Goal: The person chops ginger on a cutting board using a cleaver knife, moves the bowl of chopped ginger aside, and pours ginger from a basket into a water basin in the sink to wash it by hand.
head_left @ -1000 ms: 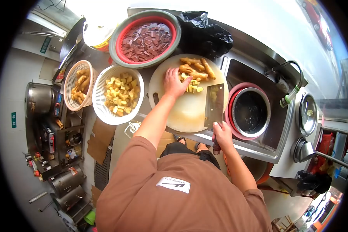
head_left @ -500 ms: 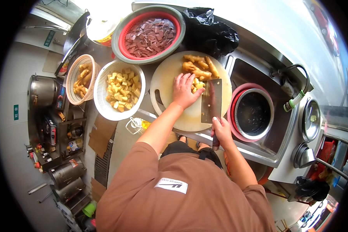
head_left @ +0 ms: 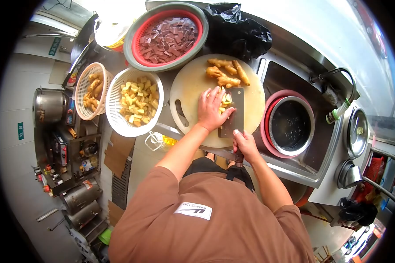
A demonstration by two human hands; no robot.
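On the round cutting board (head_left: 193, 70), my left hand (head_left: 210, 109) cups a small pile of cut ginger pieces (head_left: 226, 101), its fingers on the far side and the thumb on the near side. My right hand (head_left: 245, 145) is closed around the dark handle of a cleaver (head_left: 236, 111). The broad blade stands just right of the pile, close to my left thumb. Farther back on the board lie several knobbly ginger roots (head_left: 227, 79). Fingers hide part of the pile, and the cutting edge cannot be made out.
Left of the board, a white colander (head_left: 113, 107) holds yellow chunks and a peach basket (head_left: 81, 85) holds more roots. Behind stand a grey basin (head_left: 131, 52) of dark red pieces and a black plastic bag (head_left: 245, 37). A metal bowl (head_left: 310, 131) sits in the sink at right.
The cleaver and my right hand have moved left, bringing the blade closer to my left hand. My left hand stays at the cut pieces. The view has shifted slightly.
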